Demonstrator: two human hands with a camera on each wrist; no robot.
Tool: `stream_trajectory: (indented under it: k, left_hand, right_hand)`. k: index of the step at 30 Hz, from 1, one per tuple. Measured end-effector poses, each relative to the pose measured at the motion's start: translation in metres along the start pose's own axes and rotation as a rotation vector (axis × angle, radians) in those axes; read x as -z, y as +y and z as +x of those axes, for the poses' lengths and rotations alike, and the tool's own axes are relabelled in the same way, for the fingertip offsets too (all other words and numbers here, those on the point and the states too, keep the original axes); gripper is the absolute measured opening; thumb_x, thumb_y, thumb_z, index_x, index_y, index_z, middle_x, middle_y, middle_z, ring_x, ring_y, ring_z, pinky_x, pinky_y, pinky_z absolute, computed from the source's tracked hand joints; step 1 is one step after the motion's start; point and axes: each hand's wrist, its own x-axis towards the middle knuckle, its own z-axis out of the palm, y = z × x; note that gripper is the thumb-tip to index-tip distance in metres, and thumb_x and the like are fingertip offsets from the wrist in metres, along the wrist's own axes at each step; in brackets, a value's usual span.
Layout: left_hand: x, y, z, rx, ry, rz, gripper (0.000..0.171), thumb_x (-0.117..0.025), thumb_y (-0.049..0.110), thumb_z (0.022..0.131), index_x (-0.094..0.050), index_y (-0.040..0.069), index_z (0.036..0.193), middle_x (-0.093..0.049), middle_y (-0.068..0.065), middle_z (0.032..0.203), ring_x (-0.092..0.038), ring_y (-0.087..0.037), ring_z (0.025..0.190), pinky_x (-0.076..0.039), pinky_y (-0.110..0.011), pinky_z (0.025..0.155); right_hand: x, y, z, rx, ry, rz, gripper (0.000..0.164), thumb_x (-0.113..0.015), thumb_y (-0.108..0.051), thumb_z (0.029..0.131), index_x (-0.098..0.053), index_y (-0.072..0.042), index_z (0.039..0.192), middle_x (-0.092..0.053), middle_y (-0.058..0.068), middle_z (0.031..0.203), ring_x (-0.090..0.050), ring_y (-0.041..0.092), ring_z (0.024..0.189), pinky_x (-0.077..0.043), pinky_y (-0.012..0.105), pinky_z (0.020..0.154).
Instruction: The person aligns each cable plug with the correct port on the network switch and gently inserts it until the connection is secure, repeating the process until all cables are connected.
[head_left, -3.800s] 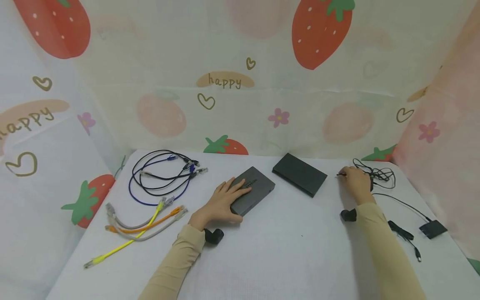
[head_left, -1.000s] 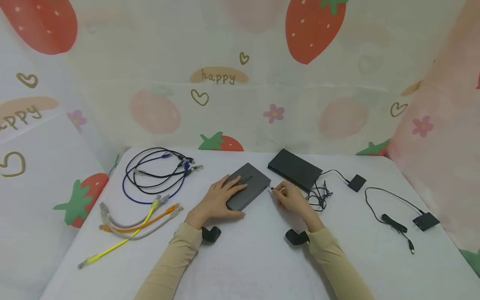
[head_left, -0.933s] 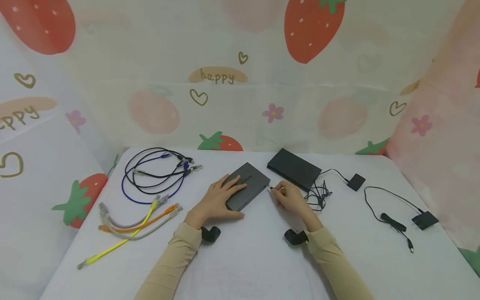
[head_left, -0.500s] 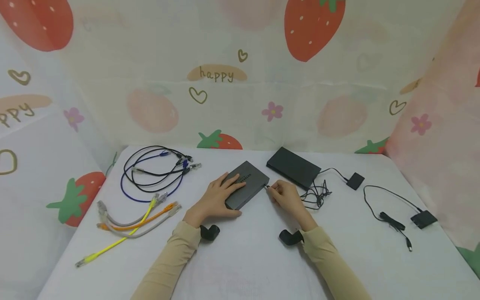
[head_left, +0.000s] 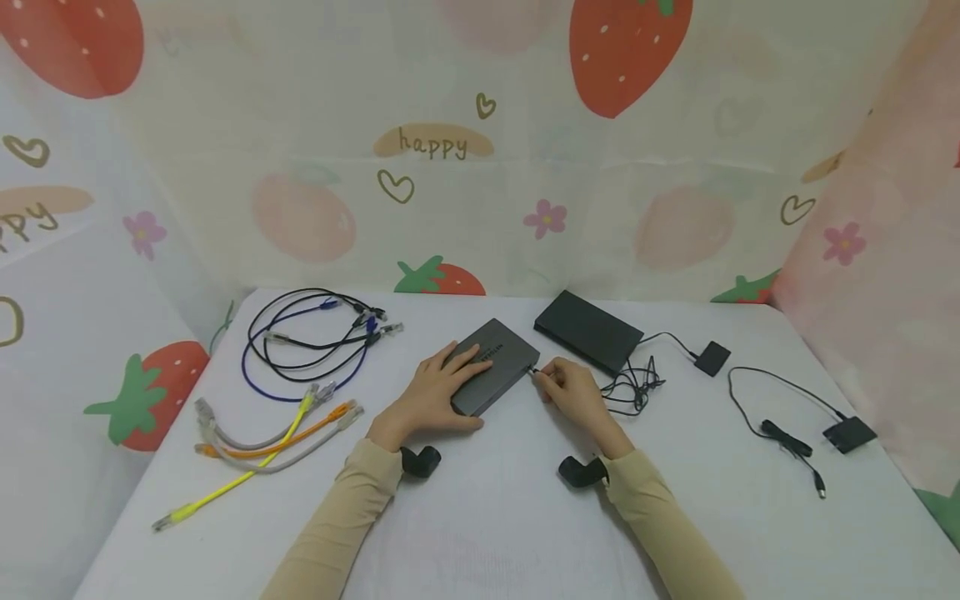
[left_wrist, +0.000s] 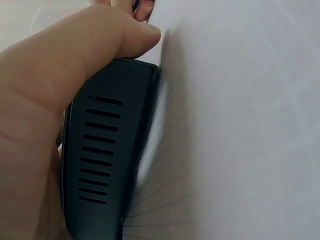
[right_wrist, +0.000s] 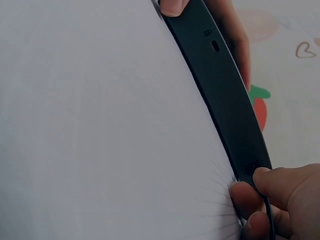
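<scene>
Right hand [head_left: 573, 393]: thumb and fingertips clamped together on a small plug [head_left: 533, 371], held against the side of the grey box [head_left: 504, 358] near its right-hand corner; fingers hide the socket in the right wrist view, so cannot tell how far the plug is seated. Left hand [head_left: 429, 396]: fingers spread apart across the top of the grey box, thumb down at its near corner. Grey box lies flat at mid-table, between the hands; slotted vents [left_wrist: 100, 150] on one end, lock slot [right_wrist: 215, 46] on the plug side. Just beside the right hand, a loosely tangled black cable [head_left: 636, 390]. Behind it, a black box [head_left: 587, 332], with a thin lead running from its right corner toward a black adapter [head_left: 712, 358]. Farther right, second adapter [head_left: 849, 434] and its lead. Far left: looped black and blue cables [head_left: 315, 345]; nearer, crossed yellow, orange and grey cables [head_left: 232, 487].
</scene>
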Motion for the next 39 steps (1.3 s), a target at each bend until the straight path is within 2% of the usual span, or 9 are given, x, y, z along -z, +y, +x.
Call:
stream_trajectory:
  k: [7,14,22,27,39]
  left_hand:
    - [0.003,0.001,0.003,-0.005,-0.002,0.011,0.086,-0.067,0.056,0.072,-0.031,0.029,0.145,-0.018,-0.001,0.154,-0.009,-0.033,0.141,-0.021,-0.056,0.105]
    - [0.003,0.001,0.004,-0.003,-0.009,0.012,0.085,-0.067,0.055,0.072,-0.031,0.029,0.145,-0.018,-0.001,0.154,-0.009,-0.033,0.141,-0.021,-0.056,0.105]
    - [0.001,0.002,0.003,0.004,0.005,-0.004,0.084,-0.067,0.054,0.072,-0.03,0.03,0.145,-0.017,0.0,0.154,-0.007,-0.032,0.142,-0.018,-0.056,0.106]
    - [0.001,0.001,0.002,-0.002,0.002,-0.02,0.083,-0.068,0.051,0.073,-0.032,0.029,0.144,-0.019,-0.001,0.154,-0.007,-0.032,0.142,-0.017,-0.057,0.106]
    - [0.001,0.001,0.0,-0.01,0.0,-0.057,0.081,-0.069,0.049,0.072,-0.035,0.029,0.143,-0.02,-0.001,0.154,-0.007,-0.033,0.142,-0.015,-0.057,0.107]
  right_hand:
    - [0.001,-0.001,0.0,0.022,0.027,0.005,0.016,-0.058,-0.023,0.092,-0.061,-0.007,0.089,-0.061,-0.003,0.059,-0.045,0.01,0.051,-0.034,0.022,0.049]
    - [-0.004,0.003,0.001,0.032,0.065,-0.02,0.016,-0.057,-0.026,0.093,-0.061,-0.011,0.089,-0.06,-0.006,0.058,-0.043,0.009,0.05,-0.033,0.023,0.05]
    - [-0.007,0.005,0.002,0.08,0.164,-0.028,0.014,-0.062,-0.025,0.09,-0.066,-0.011,0.087,-0.062,-0.003,0.063,-0.046,0.01,0.054,-0.036,0.024,0.053]
    - [-0.01,0.005,0.002,0.075,0.165,-0.016,0.014,-0.063,-0.023,0.089,-0.066,-0.01,0.086,-0.061,0.0,0.067,-0.047,0.01,0.056,-0.037,0.023,0.053]
    - [-0.014,0.002,0.001,0.106,0.174,0.025,0.012,-0.064,-0.017,0.088,-0.066,-0.006,0.083,-0.06,0.0,0.063,-0.047,0.007,0.052,-0.037,0.019,0.048]
